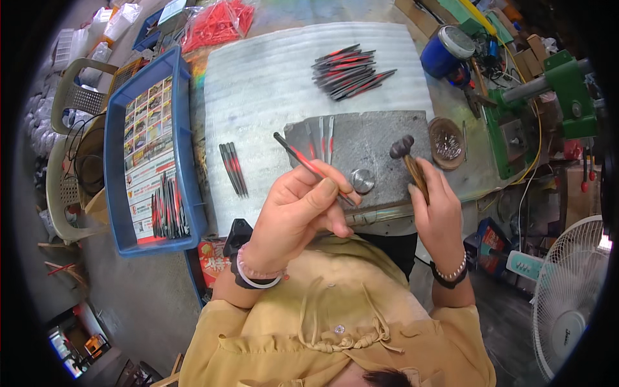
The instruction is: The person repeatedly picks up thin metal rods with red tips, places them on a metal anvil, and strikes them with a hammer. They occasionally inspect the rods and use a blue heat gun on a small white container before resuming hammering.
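My left hand (303, 200) pinches a slim black-and-red handle-like piece (298, 153) between thumb and fingers, raised over the near left part of a grey slab (380, 132). In my right hand (438, 209) is a small hammer (416, 171); its dark head is up and its wooden handle lies within my fingers. Between the hands, a round metal disc (362, 180) sits on the slab. Several thin pieces with silvery tips and red parts (331, 138) lie at the slab's far left. A brown bowl (446, 143) of tiny metal parts stands right of it.
White foam sheeting (258, 77) covers the table, with a pile of black-and-red pieces (348, 72) at the back and a small row (233, 169) at left. A blue tray (116, 193) holds more. Right are a blue can (445, 51), a green machine (506, 138) and a fan (567, 297).
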Demonstrator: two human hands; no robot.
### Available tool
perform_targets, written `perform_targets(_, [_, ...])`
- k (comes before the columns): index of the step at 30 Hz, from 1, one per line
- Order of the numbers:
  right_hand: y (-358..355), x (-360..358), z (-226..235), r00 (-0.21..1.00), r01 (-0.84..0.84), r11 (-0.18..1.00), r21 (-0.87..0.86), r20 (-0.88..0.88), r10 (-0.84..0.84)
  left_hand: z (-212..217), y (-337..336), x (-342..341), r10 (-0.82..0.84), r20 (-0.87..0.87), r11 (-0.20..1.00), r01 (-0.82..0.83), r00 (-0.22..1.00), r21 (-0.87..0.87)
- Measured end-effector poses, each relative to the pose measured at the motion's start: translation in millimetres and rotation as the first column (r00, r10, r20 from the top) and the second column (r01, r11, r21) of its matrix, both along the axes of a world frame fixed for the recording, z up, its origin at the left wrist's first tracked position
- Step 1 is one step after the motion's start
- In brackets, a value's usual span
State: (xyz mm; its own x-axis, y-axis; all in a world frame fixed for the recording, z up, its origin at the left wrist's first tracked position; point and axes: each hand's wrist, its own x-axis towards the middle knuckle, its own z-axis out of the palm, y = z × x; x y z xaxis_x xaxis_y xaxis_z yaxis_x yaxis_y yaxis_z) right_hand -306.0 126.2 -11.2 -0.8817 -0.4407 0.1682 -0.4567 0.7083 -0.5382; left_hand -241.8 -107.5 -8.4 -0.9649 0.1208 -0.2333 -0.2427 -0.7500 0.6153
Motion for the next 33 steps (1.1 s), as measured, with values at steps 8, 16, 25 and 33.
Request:
perform_targets(8, [-2,-7,-16,0.996,-0.035,0.976,0.213,-0.069,0.051,-5,3,0,-0.077,0.067,0.997,0.076,0.995,0.012])
perform_targets(16, [70,-56,-25,0.977,0.211,0.977,-0.014,-0.036,-0.211,2,13,-3,-0.097,0.106,0.975,0.116,0.99,-0.188])
perform_targets(25, [135,-193,-73,0.934,0.328,0.912,0.247,0.058,-0.352,8,22,12,-0.072,0.015,0.918,0.072,0.997,-0.39])
perform_targets(33, [126,-218,-71,0.826,0.37,0.876,0.308,0.322,-0.462,11,18,17,-0.004,0.038,0.848,0.024,0.999,-0.53])
